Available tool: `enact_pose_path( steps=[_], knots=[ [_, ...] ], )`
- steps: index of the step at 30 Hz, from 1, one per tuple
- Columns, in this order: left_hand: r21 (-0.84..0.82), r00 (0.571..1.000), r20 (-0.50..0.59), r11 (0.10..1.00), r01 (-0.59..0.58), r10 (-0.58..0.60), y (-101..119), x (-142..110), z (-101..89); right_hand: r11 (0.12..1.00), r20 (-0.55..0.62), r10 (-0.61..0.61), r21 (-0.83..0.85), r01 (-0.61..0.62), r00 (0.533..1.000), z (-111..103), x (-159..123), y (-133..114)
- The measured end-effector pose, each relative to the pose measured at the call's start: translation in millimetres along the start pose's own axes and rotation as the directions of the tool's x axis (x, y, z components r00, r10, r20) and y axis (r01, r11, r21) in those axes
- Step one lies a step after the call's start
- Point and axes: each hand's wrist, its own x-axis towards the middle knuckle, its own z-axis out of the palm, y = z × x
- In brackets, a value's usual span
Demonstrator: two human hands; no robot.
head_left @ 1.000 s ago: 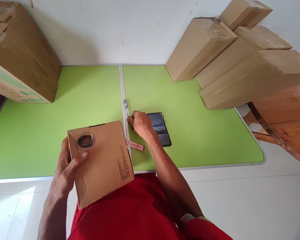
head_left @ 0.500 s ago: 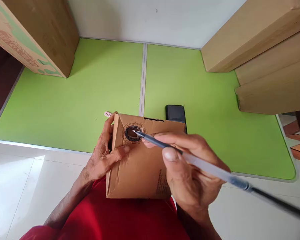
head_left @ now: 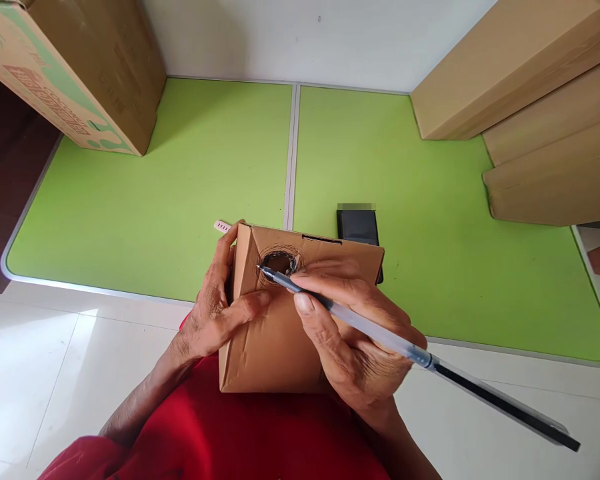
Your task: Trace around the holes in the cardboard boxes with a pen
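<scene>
A small brown cardboard box [head_left: 275, 340] rests against my lap at the green table's near edge. My left hand [head_left: 215, 310] grips its left side, thumb across the top face. A hole ringed with black scribble [head_left: 279, 261] is in the box's upper face. My right hand [head_left: 353, 333] is closed on a long pen [head_left: 405, 347] with a clear barrel and black end. Its tip touches the left rim of the hole. A black phone [head_left: 359, 227] lies on the table just behind the box. A pink strap [head_left: 222, 226] peeks out beside my left fingers.
The green table [head_left: 155, 200] has a grey seam down its middle. A large printed carton [head_left: 80, 73] stands at the back left. Several stacked plain cartons [head_left: 530, 100] fill the back right. White floor tiles lie below the table's near edge.
A second ago my right hand was on the table by the phone picking up the pen. It has since brought the pen to the hole, and the tip has shifted slightly left.
</scene>
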Motion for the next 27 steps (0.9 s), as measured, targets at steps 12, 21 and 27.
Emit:
enact_pose_path(
  steps=[12,21,27],
  knots=[
    [0.050,0.998,-0.065,0.999,0.003,0.001,-3,-1,-4.1,0.986,-0.175,0.135,-0.070,-0.149,0.975,-10,-9,4],
    [0.079,0.993,-0.102,0.995,0.060,-0.052,-9,-3,-14.3,0.979,-0.180,0.200,0.065,-0.191,0.963,-2,3,4],
    [0.055,0.972,-0.216,0.993,0.105,-0.091,3,0,-25.9,0.838,-0.398,0.276,-0.346,-0.422,0.875,-75,39,42]
  ],
)
